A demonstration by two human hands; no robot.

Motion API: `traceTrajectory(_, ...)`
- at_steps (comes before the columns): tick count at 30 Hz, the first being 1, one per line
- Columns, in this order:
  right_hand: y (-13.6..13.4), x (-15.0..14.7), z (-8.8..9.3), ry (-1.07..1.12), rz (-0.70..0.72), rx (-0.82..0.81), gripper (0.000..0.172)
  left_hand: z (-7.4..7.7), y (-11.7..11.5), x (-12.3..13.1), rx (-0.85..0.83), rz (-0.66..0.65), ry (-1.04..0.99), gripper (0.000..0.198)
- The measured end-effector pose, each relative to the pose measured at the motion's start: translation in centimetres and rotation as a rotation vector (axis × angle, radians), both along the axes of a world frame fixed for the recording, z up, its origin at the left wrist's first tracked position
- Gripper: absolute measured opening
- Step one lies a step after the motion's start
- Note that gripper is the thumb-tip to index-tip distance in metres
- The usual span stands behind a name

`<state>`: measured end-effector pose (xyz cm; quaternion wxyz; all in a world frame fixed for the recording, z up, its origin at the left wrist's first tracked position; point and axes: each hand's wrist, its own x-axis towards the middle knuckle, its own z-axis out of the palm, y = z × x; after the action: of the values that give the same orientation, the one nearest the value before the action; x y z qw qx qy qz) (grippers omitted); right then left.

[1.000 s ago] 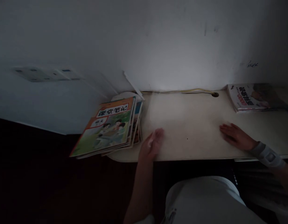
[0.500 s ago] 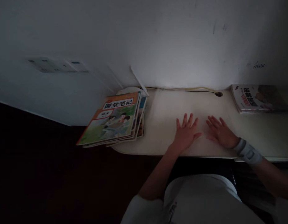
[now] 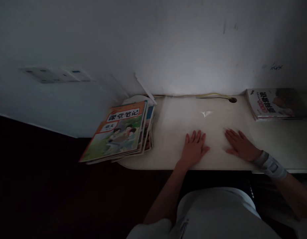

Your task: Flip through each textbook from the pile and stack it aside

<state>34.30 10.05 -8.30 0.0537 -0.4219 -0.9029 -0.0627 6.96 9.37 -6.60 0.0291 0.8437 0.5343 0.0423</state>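
Note:
My left hand (image 3: 194, 150) lies flat, palm down, on the pale desk top (image 3: 168, 156), its fingers a little apart and holding nothing. To its right, my right hand (image 3: 241, 145) rests near the desk surface, fingers stretched out and slightly blurred; a grey band (image 3: 271, 165) wraps that wrist. What looks like a clear sheet covers the desk, with a small bright glint (image 3: 205, 114) beyond my hands. Left of my left hand sits a stack of books (image 3: 118, 132) with an orange and green cover on top, overhanging the desk's left end.
Another pile of books or magazines (image 3: 275, 103) lies at the back right against the wall. A yellow cable (image 3: 213, 94) runs along the wall to a round hole (image 3: 233, 100) in the desk. Wall sockets (image 3: 56, 74) are at the left.
My hands have moved apart: the left slid slightly left and toward me, the right a little to the right. A bright glint now shows on the desk. The view has shifted slightly.

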Motion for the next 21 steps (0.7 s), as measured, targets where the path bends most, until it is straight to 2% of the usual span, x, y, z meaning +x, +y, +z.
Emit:
traceTrajectory(3,-0.4,0.7,-0.3,0.006,-0.003,0.019,0.075,0.6,-0.6,0.1,0.039,-0.021,-0.008,0.062)
traceTrajectory(6,-0.7,1.9,-0.5,0.018,0.001,0.037,0.076,1.8,-1.0,0.3,0.069,-0.063,-0.02,0.059)
traceTrajectory(9,-0.7,3.0,-0.9,0.036,0.018,0.071,0.077,3.6,-0.7,-1.4,0.132,0.005,0.002,0.058)
traceTrajectory(12,-0.6,3.4,-1.2,0.044,0.034,0.086,0.076,5.5,0.2,-5.7,0.235,0.248,0.067,0.055)
traceTrajectory(16,-0.4,3.5,-1.5,0.064,0.025,0.069,0.075,6.9,0.5,-12.9,0.344,0.806,0.166,0.06)
traceTrajectory(18,-0.3,3.4,-1.6,0.075,0.022,0.044,0.074,6.8,0.3,-15.0,0.31,0.918,0.211,0.059)
traceTrajectory(21,-0.3,3.3,-1.5,0.101,0.016,0.019,0.07,6.6,-0.2,-15.2,0.234,0.904,0.291,0.056)
